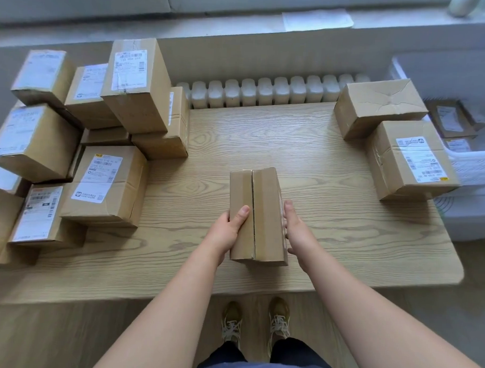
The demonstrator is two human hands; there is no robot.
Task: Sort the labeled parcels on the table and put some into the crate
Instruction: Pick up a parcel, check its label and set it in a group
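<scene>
A long brown cardboard parcel (262, 209) with a taped seam on top and no label showing is in the middle of the wooden table (331, 229). My left hand (228, 227) grips its left side, thumb on top. My right hand (296, 230) lies flat against its right side, fingers straight. Several labeled parcels (105, 183) are piled at the table's left. Two more parcels stand at the right, one plain (378, 106), one labeled (412, 160). A white crate (475, 163) beside the table's right edge holds labeled parcels.
A white radiator (267, 93) runs along the wall behind the table. A window sill (315, 20) with a sheet of paper lies above it. My shoes (255, 320) stand on the wooden floor below the table's front edge.
</scene>
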